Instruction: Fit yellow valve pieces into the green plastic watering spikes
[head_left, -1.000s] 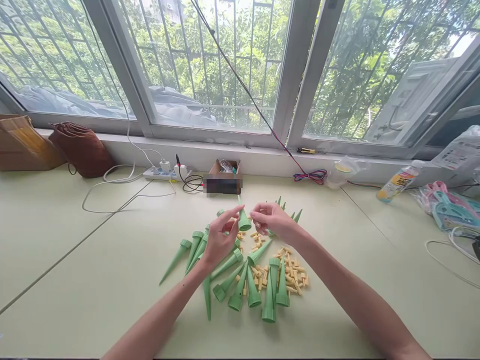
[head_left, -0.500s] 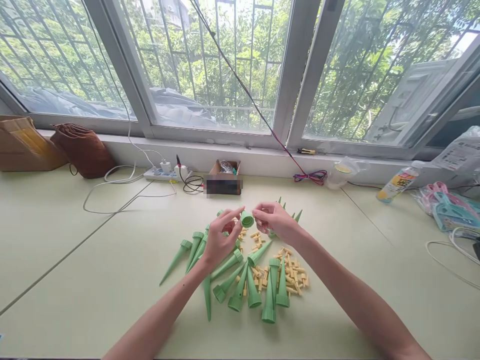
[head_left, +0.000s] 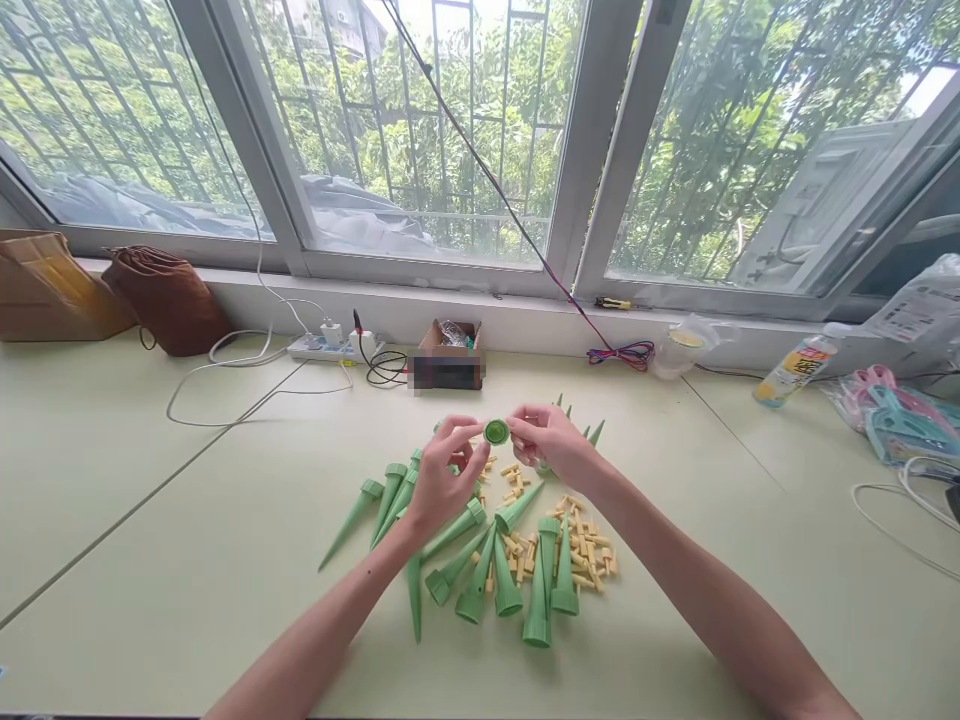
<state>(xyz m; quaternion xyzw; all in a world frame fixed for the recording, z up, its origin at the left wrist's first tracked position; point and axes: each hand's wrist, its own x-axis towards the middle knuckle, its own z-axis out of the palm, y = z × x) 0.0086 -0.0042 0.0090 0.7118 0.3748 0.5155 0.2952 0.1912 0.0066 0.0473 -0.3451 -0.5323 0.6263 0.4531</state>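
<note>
A small round green plastic cap (head_left: pixel 496 432) is held up above the table, its hollow round end facing me. My left hand (head_left: pixel 445 470) grips its left side between thumb and index finger. From the right, my right hand (head_left: pixel 549 441) pinches its edge with thumb and fingertips. Whether a longer part extends behind the cap cannot be seen. Below lie several green plastic plant-watering spikes (head_left: pixel 474 590), long cones with wide ends, pointing different ways. Among them is a pile of small yellow plastic connectors (head_left: pixel 589 548). My left hand hides some of the spikes.
Along the window sill stand a brown pouch (head_left: pixel 166 300), a white power strip (head_left: pixel 319 348) with cables and a small open box (head_left: pixel 450 350). A bottle (head_left: pixel 799 370) and plastic-wrapped pink and blue items (head_left: pixel 904 420) lie at the right. Table seams run on both sides.
The green cap has tilted, so its hollow end now faces me more squarely, and it has risen slightly. Both hands keep nearly the same place.
</note>
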